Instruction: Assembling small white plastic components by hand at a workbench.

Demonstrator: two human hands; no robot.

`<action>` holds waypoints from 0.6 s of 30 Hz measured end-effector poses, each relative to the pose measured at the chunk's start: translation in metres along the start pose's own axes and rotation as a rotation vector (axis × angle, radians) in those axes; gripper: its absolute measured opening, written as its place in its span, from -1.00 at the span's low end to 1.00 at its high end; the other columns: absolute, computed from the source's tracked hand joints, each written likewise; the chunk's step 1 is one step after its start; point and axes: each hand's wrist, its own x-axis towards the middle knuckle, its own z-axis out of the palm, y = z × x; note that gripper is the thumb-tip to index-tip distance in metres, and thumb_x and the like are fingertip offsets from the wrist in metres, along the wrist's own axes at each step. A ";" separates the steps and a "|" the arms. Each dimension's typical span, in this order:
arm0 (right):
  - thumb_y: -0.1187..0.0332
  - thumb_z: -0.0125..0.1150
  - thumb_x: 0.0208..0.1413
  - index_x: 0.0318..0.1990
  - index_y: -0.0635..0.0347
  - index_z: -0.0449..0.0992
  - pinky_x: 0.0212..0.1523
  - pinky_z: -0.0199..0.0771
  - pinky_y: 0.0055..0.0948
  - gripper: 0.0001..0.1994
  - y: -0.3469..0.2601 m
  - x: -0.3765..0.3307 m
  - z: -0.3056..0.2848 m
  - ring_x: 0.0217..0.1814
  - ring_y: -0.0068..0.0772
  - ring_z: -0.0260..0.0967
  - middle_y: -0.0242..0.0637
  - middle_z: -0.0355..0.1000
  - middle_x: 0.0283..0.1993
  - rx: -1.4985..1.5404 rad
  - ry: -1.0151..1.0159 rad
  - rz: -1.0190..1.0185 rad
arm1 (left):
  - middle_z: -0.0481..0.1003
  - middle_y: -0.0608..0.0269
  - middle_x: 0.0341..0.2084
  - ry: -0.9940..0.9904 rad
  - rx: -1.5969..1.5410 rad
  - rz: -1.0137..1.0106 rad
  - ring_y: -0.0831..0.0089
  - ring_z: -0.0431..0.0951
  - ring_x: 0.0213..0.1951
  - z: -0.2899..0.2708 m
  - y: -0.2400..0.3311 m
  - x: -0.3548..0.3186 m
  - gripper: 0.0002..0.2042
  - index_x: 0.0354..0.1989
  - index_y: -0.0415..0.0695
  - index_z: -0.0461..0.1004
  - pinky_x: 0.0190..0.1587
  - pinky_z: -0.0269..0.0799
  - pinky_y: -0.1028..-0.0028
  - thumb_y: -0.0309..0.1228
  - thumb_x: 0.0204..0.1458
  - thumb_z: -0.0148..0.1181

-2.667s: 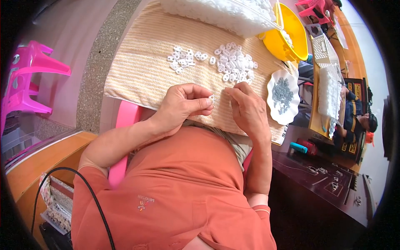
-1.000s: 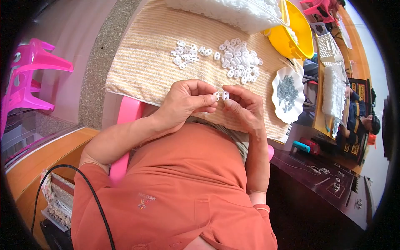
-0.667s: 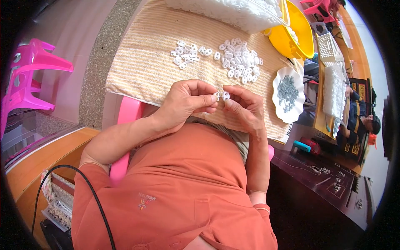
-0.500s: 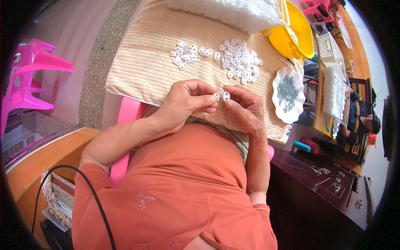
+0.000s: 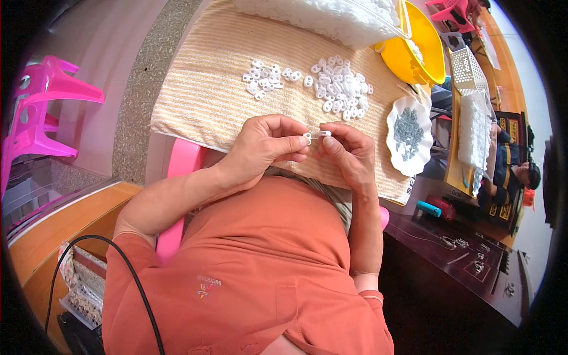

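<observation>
My left hand (image 5: 275,139) pinches a small white plastic piece (image 5: 307,136) between thumb and forefinger, with thin pins seeming to stick out on its right side. Facing it, my right hand (image 5: 350,149) pinches a small white oval piece (image 5: 325,134), now tilted more edge-on. A narrow gap lies between the two pieces. Both hands are above the near edge of a striped towel (image 5: 207,77). Beyond them lie a large pile of white two-hole oval pieces (image 5: 340,83) and a smaller cluster of white pieces (image 5: 263,77) to its left.
A clear bin (image 5: 355,26) full of white pieces stands at the far edge, beside a yellow basin (image 5: 423,65). On the right sits a scalloped white dish (image 5: 393,139) holding small grey metallic bits. A pink stool (image 5: 50,106) is at left; another person (image 5: 512,171) sits far right.
The oval piece in my right hand has turned from showing its two holes to lying more edge-on, and has shifted slightly right. My left hand has hardly moved.
</observation>
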 end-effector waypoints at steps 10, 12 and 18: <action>0.51 0.19 0.17 -0.03 0.40 0.48 -0.27 0.48 -0.60 -0.76 -0.001 0.000 0.003 -0.30 -0.58 0.46 -0.32 0.52 -0.31 -0.004 0.014 -0.016 | 0.55 0.21 -0.35 -0.004 -0.005 0.012 0.49 0.60 -0.33 0.000 0.000 0.000 -0.84 -0.17 -0.26 0.48 -0.21 0.60 0.50 -0.55 0.07 0.22; 0.52 0.18 0.17 -0.02 0.41 0.48 -0.27 0.49 -0.59 -0.76 -0.001 0.000 0.002 -0.29 -0.56 0.48 -0.30 0.52 -0.30 -0.006 -0.002 -0.016 | 0.55 0.21 -0.35 -0.004 -0.002 0.009 0.49 0.60 -0.33 0.001 0.001 0.000 -0.84 -0.17 -0.26 0.48 -0.21 0.60 0.50 -0.55 0.07 0.22; 0.54 0.18 0.16 -0.02 0.40 0.48 -0.27 0.50 -0.58 -0.75 0.000 -0.001 0.002 -0.30 -0.52 0.50 -0.27 0.53 -0.28 0.005 -0.025 -0.026 | 0.55 0.20 -0.35 -0.004 -0.008 0.008 0.49 0.60 -0.32 0.001 0.001 0.000 -0.84 -0.17 -0.27 0.47 -0.21 0.61 0.49 -0.55 0.07 0.22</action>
